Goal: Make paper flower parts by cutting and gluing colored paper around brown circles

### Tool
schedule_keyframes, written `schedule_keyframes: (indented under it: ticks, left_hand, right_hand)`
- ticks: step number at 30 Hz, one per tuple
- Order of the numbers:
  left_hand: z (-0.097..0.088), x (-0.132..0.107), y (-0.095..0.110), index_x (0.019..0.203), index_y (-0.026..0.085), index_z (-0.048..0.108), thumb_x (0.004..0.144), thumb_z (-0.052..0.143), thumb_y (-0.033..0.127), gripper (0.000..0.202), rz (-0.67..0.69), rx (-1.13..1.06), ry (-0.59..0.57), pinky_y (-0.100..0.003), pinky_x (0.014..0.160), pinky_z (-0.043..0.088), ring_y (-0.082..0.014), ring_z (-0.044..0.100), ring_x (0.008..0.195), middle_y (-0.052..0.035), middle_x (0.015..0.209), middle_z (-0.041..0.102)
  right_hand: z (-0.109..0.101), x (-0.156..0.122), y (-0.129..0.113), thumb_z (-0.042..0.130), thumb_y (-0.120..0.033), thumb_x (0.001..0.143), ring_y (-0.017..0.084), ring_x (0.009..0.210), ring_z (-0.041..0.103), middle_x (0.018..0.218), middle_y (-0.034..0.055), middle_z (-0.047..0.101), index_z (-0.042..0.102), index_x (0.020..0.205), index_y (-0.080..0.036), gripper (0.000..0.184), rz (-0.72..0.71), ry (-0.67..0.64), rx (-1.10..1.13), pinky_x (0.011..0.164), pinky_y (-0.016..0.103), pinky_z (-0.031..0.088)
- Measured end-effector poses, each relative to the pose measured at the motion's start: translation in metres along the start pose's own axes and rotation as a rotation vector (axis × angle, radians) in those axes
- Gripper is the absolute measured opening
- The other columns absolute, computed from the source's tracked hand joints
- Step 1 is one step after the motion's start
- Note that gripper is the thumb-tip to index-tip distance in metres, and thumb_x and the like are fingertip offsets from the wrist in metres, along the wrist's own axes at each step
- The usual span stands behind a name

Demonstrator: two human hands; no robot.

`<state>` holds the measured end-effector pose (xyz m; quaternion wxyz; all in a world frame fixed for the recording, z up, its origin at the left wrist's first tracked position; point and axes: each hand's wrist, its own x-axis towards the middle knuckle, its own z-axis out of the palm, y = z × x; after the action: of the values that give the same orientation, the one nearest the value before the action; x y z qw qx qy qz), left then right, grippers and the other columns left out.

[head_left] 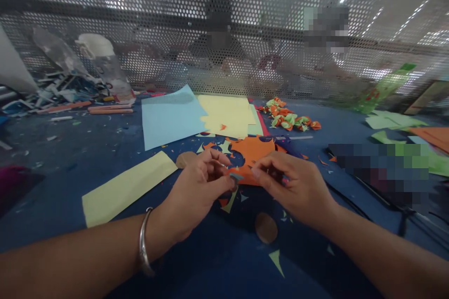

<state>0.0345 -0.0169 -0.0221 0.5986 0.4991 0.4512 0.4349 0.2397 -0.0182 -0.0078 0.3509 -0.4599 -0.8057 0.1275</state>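
My left hand (pixel 196 187) and right hand (pixel 298 184), nearest; right thumb and forefinger nearly together, hold unclear to me. Light-blue sheet (pixel 171 119), toward the desk's (pixel 210 266) far edge. Cut orange sheet (pixel 257 149), mid-desk. Brown disc (pixel 266 228), nearer the front edge. Grey-blue piece (pixel 236 176), clamped in my left fingertips above mid-desk.

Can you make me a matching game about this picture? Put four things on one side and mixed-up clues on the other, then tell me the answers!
Things
1. Left hand
2. Bottle at the back left
3. Long paper strip
4. Orange paper

Clues
A. Pale yellow
B. Has round bites cut out of it
C. Next to a silver bangle
D. Topped with a white lid

Answers
1-C, 2-D, 3-A, 4-B
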Motion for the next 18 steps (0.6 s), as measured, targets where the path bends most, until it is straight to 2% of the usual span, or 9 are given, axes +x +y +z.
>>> schedule_keyframes:
  ticks: [5, 7, 13, 18]
  left_hand:
    - [-0.001, 0.003, 0.001, 0.095, 0.022, 0.052, 0.078, 0.073, 0.013, 0.029, -0.091, -0.061, -0.009, -0.025, 0.067, 0.045, -0.0087, 0.055, 0.067, 0.0069, 0.074, 0.057]
    - [-0.002, 0.004, 0.002, 0.094, 0.022, 0.051, 0.077, 0.074, 0.015, 0.029, -0.1, -0.08, -0.003, -0.025, 0.069, 0.045, -0.0094, 0.056, 0.069, 0.0064, 0.074, 0.057]
    - [-0.005, 0.009, 0.003, 0.093, 0.022, 0.051, 0.075, 0.078, 0.018, 0.033, -0.061, -0.102, -0.006, -0.024, 0.066, 0.044, -0.0098, 0.054, 0.067, 0.007, 0.072, 0.057]
    - [-0.004, 0.007, 0.001, 0.091, 0.022, 0.05, 0.079, 0.074, 0.017, 0.027, 0.031, 0.06, -0.077, -0.024, 0.061, 0.041, -0.0092, 0.051, 0.064, 0.007, 0.071, 0.055]
  right_hand:
    - [-0.016, 0.014, 0.027, 0.063, -0.031, 0.091, 0.011, 0.049, 0.052, 0.062, -0.0021, 0.063, 0.065, 0.078, -0.02, 0.017, 0.125, -0.028, -0.168, 0.048, 0.023, 0.039]
    - [-0.017, 0.016, 0.031, 0.063, -0.032, 0.091, 0.011, 0.047, 0.052, 0.062, -0.0023, 0.063, 0.065, 0.079, -0.02, 0.017, 0.164, -0.046, -0.144, 0.047, 0.023, 0.039]
    - [-0.002, 0.004, 0.012, 0.063, -0.032, 0.095, 0.012, 0.061, 0.063, 0.078, 0.0021, 0.072, 0.071, 0.094, -0.021, 0.014, 0.057, -0.105, 0.063, 0.055, 0.022, 0.049]
    - [0.004, 0.0, 0.002, 0.063, -0.034, 0.096, 0.01, 0.056, 0.059, 0.075, 0.0006, 0.07, 0.072, 0.095, -0.02, 0.017, 0.03, -0.126, 0.116, 0.052, 0.021, 0.046]
